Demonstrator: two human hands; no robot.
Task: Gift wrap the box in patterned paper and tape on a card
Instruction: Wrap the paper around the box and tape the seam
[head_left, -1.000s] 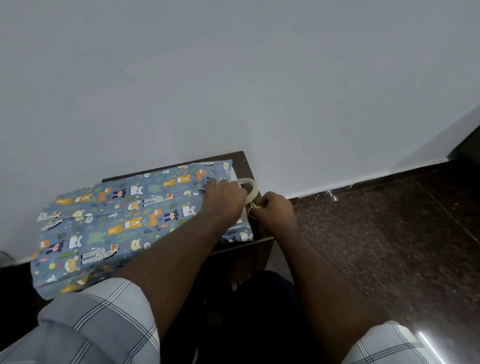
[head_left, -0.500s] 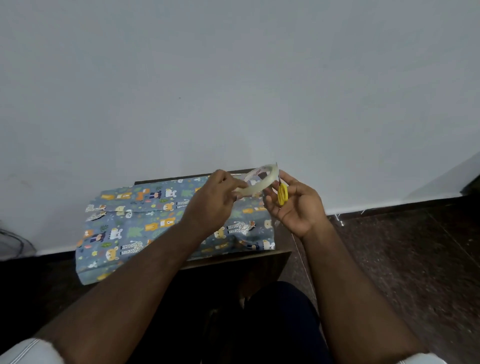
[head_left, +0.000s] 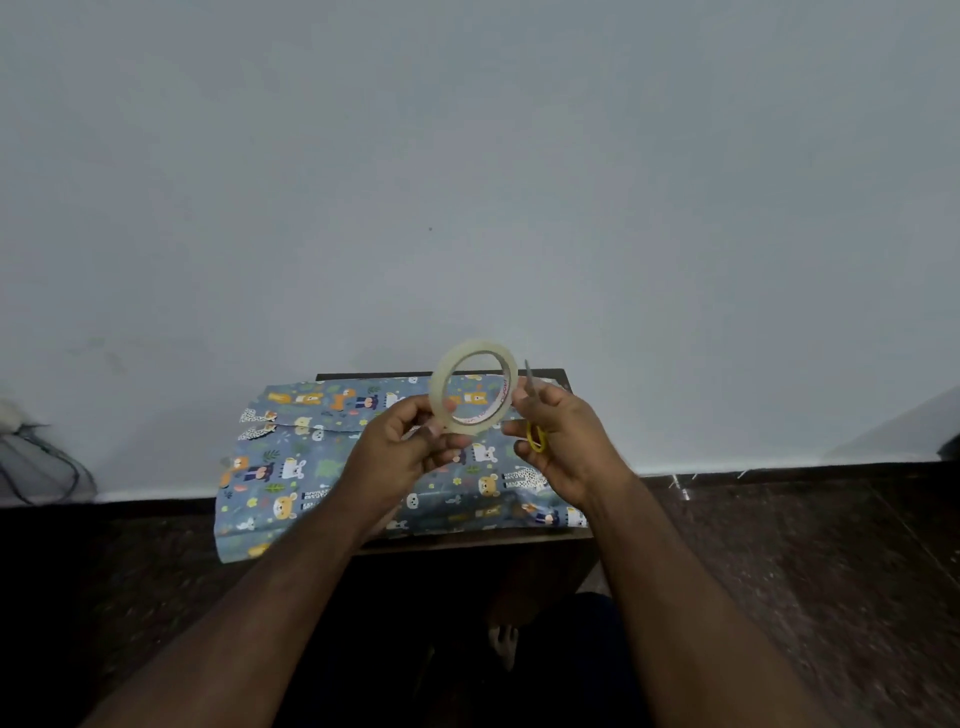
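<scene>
Raised off the wrapped box (head_left: 363, 467) below, the tape roll (head_left: 474, 385) now stands upright in the left hand's (head_left: 400, 457) pinching grip, the right hand (head_left: 558, 441) beside it gripping apparently scissors (head_left: 535, 415); taping and card remain.

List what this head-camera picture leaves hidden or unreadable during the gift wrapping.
- Box: head view, fully covered by the patterned paper.
- Scissors: mostly hidden in the right hand.
- Print inside the tape roll, held by the left hand: too small.
- Card: not in view.
</scene>
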